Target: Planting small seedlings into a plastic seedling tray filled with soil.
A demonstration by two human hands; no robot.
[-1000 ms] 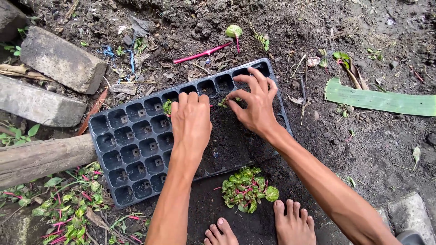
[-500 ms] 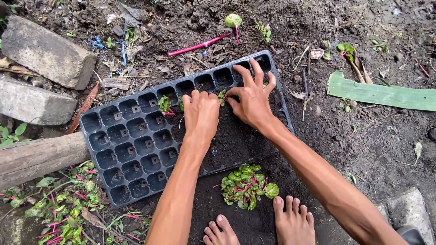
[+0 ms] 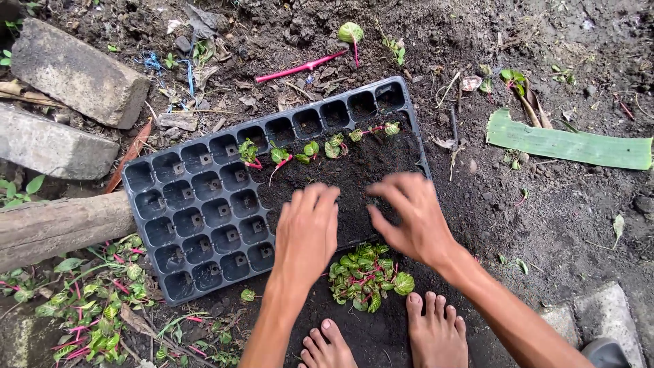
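Shot from a single head-worn camera, looking almost straight down from above a black seedling tray (image 3: pixel 204 204) set on bare soil. Framed from the near long edge of the tray, with bare toes at the bottom border just below it and both forearms entering from that same side. Close enough to show single cells of the tray and small seedlings (image 3: pixel 310 151) along its far row. Tray slightly rotated in frame, left of centre. Left of the tray, grey stone blocks (image 3: pixel 75 71); right of it, a green leaf strip (image 3: pixel 565 144). No second view for overlap.
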